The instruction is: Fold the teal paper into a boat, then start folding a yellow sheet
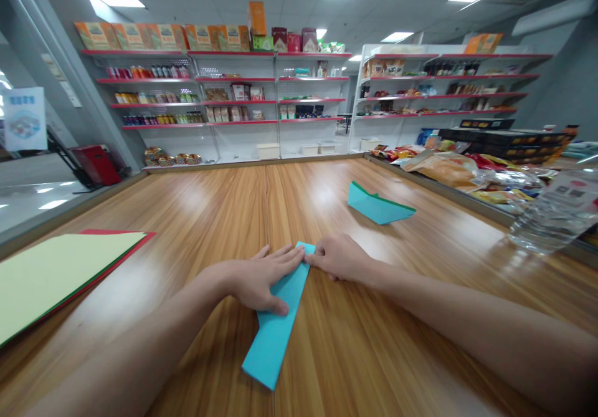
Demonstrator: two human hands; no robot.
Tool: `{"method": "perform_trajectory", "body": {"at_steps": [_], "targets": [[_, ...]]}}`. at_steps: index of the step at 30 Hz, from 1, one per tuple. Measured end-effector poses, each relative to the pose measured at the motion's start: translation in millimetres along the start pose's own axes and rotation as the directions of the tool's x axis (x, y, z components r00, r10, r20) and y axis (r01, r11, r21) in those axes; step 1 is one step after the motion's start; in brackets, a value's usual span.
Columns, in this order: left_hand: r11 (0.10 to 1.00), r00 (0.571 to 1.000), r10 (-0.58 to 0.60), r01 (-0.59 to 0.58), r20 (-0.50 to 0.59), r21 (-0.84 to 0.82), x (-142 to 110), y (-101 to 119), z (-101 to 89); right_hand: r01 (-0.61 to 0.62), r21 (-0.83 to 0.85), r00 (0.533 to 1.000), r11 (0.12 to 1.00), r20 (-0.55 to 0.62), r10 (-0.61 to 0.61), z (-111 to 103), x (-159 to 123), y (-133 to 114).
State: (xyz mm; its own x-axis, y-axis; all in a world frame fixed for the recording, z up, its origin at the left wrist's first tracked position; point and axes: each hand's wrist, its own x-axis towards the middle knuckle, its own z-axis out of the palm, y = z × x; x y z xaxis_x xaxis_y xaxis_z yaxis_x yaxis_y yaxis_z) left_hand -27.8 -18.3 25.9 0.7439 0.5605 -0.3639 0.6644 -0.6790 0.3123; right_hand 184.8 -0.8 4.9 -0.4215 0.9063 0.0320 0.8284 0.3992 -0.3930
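A long, narrow folded piece of teal paper [273, 336] lies on the wooden table [374, 342], pointing away from me. My left hand [264, 280] lies flat on its upper part, fingers stretched out and pressing it down. My right hand [339, 258] is closed, its fingertips pinching the paper's far tip. A second folded teal paper shape [376, 207] with a green edge rests farther back on the table, right of centre, apart from both hands.
A stack of coloured paper sheets [56, 277], pale green on top of red, lies at the left edge. Snack packets [443, 167] and a clear plastic bottle [555, 214] crowd the right side. Store shelves [224, 102] with goods stand behind the table.
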Motion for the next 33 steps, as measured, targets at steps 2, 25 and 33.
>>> {"method": "perform_trajectory", "body": {"at_steps": [2,25,33], "targets": [[0.999,0.999,-0.040,0.040,-0.008,0.023,1.2,4.1,1.8,0.103,-0.034,0.994,0.994,-0.027,-0.104,1.6,0.5,1.6],[0.977,0.977,-0.210,0.211,-0.045,0.019,1.7,16.6,8.0,0.314,0.269,0.823,0.910,0.401,-0.403,0.9,-36.0,-46.8],[0.983,0.981,-0.184,0.185,-0.057,0.012,1.8,14.0,9.4,0.334,0.311,0.777,0.890,0.444,-0.447,2.8,-45.8,-55.3]]}}
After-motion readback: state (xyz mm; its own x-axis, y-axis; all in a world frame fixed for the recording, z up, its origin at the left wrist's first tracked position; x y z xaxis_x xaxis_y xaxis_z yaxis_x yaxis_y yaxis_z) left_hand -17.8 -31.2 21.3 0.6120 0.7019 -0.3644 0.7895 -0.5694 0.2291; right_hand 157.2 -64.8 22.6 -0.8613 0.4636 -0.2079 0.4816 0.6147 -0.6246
